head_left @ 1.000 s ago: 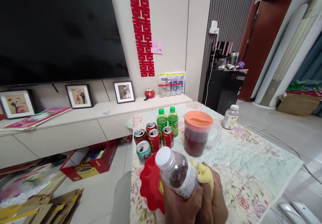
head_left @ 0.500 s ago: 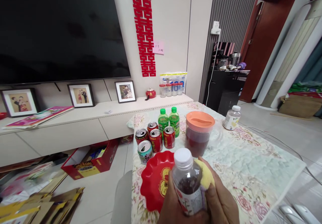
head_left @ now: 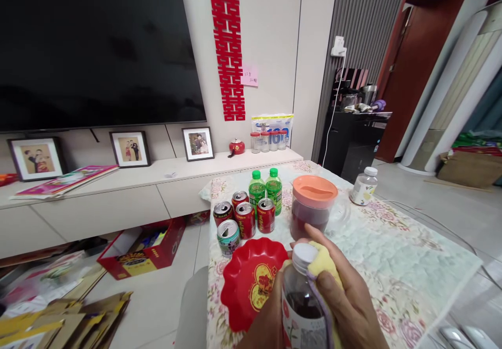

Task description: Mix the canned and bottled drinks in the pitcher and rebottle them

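I hold a clear plastic bottle (head_left: 301,304) with a white cap and dark drink inside, upright at the bottom centre. My left hand (head_left: 266,325) grips its lower body from the left. My right hand (head_left: 347,299) presses a yellow cloth (head_left: 321,266) against the bottle's neck and right side, fingers curled round it. Just left of the bottle lies a red scalloped plate (head_left: 247,281) on the floral tablecloth (head_left: 392,255).
Beyond the plate stand several red cans (head_left: 245,216), a green-white can (head_left: 228,235), two green bottles (head_left: 264,189), an orange-lidded pitcher (head_left: 311,202) of dark liquid and a small white-capped bottle (head_left: 364,186). A TV console (head_left: 117,192) runs along the left; a red box (head_left: 145,247) and cardboard lie on the floor.
The bottle has swung from tilted left to upright and dropped lower in view. My right hand with the cloth has slid up from the bottle's side to its neck by the cap.
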### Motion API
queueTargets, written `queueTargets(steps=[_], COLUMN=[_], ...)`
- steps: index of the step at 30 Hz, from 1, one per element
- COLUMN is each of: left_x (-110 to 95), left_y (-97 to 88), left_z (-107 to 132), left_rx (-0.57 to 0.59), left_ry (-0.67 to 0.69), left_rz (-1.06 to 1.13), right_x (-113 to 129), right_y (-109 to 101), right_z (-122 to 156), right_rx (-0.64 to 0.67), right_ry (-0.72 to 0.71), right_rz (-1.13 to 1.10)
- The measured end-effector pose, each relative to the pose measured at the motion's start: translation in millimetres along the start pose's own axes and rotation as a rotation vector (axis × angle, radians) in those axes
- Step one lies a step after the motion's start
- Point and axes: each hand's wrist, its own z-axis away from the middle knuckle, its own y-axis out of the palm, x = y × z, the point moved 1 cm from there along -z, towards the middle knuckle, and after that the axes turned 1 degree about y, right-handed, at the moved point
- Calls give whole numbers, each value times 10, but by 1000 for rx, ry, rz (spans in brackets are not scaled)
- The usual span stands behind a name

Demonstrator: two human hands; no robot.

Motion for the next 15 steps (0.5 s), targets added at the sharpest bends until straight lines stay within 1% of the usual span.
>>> queueTargets(steps=[3,6,8,10,11,13,15], left_x=[-14,22,85,170,214,280,290], left_y=[-94,-155,-162,-150,-142,-125,-96], left_z=[-6,2,-5,-29,-43,-53,-13], left_rx=[57,97,122,131,104,-17,-133], left_ry=[-28,-42,-46,-47,-60,-106,-102], left_rz=[20,28,34,21,-13,-121,-194], right_x=[78,171,210,227,231,234,232], right_y=[19,48,70,103,123,162,182], right_z=[-75,-118,-119,-95,-77,-43,-31], right_rx=[35,12,-61,-183,-261,-394,-444], right_ry=[-61,-161,-150,-81,-54,-57,-134], right_rz=[-41,-9,37,84,109,162,215])
